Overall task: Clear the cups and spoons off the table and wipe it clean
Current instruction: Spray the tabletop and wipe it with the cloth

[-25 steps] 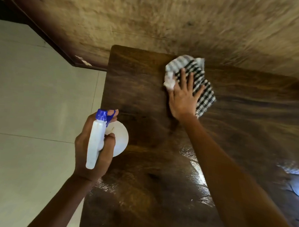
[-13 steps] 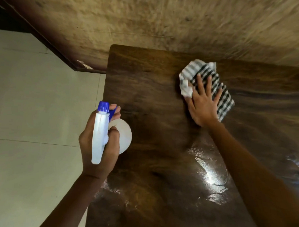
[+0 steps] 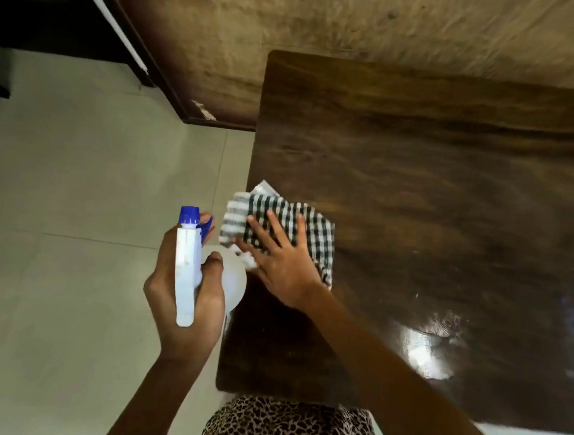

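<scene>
the right hand (image 3: 283, 269) lay flat with its fingers (image 3: 272, 221) straight and spread, pressing down on one black-and-white checked cloth (image 3: 314, 233), palm on the near part and fingertips toward the far side. the cloth sat crumpled at the left edge of the one dark brown wooden table (image 3: 428, 190), its striped end poking just past that edge. the left hand (image 3: 206, 312) was curled round one white plastic spray bottle with a blue nozzle (image 3: 186, 272), thumb wrapped over the neck and a fingertip on the blue trigger, nozzle pointing away from the person. the bottle was held off the table, over the pale tiled floor (image 3: 65, 207), its round body just beside the table's left edge and close to the right hand's thumb. a wet, shiny patch (image 3: 431, 348) showed on the tabletop near the right, well apart from the cloth. a tan rough wall (image 3: 353, 23) ran behind the table. a leopard-print garment (image 3: 286, 421) showed at the near edge.
</scene>
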Available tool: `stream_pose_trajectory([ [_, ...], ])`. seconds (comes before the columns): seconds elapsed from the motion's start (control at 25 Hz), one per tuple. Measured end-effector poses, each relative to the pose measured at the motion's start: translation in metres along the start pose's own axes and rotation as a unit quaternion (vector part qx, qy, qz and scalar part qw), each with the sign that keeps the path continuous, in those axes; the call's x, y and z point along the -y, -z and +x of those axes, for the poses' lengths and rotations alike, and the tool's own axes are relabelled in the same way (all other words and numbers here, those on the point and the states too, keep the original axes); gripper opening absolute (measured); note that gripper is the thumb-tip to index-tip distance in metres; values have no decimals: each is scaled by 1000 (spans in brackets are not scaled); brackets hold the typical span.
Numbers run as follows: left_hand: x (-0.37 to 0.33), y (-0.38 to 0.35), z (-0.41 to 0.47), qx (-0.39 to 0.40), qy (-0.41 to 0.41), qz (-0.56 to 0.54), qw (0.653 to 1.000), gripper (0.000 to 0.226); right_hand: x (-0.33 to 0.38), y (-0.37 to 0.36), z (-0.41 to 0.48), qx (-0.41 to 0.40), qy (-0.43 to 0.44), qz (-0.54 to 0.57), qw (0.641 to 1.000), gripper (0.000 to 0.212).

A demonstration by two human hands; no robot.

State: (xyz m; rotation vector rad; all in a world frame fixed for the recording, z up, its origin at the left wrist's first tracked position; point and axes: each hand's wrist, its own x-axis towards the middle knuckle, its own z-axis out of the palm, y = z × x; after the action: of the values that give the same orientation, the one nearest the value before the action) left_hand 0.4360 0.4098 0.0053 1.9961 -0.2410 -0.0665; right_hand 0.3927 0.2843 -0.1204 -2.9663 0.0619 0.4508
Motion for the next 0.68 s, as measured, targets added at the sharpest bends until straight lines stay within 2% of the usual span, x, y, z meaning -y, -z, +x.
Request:
stream_pose_trajectory([
  [0.08, 8, 25, -22, 6, 1, -2, 1000, 43, 28, -20, -44, 2, 47, -17, 999, 57],
  [0.12, 12, 37, -32, 9, 4, -8, 1000, 41, 28, -30, -61, -1, 44, -33, 998, 60],
  [0.16, 17, 47, -41, 11, 10, -9, 1000, 38, 17, -37, -75, -16, 12, -41, 999, 62],
  [0.24, 24, 63, -56, 24, 24, 1, 999, 42, -19, -43, -99, -57, -145, -7, 988, 59],
  [0.28, 26, 70, -64, 30, 34, 10, 999, 45, -38, -41, -112, -66, -247, 42, 966, 55],
  [0.36, 27, 81, -76, 25, 51, 29, 998, 51, -62, -34, -132, -77, -433, 167, 883, 53],
  [0.4, 27, 86, -81, 25, 50, 31, 998, 51, -63, -32, -134, -84, -492, 203, 842, 53],
  [0.44, 28, 91, -85, 29, 43, 29, 998, 49, -55, -28, -128, -88, -527, 215, 817, 53],
  [0.48, 30, 96, -88, 33, 35, 26, 999, 46, -42, -24, -117, -87, -539, 218, 809, 52],
  [0.52, 33, 100, -90, 33, 30, 27, 999, 43, -23, -20, -106, -80, -529, 219, 816, 52],
  [0.56, 36, 103, -90, 31, 30, 33, 999, 44, -2, -19, -96, -70, -494, 216, 839, 52],
  [0.68, 47, 111, -95, 32, 27, 55, 998, 43, 79, -31, -90, -19, -297, 132, 945, 55],
])
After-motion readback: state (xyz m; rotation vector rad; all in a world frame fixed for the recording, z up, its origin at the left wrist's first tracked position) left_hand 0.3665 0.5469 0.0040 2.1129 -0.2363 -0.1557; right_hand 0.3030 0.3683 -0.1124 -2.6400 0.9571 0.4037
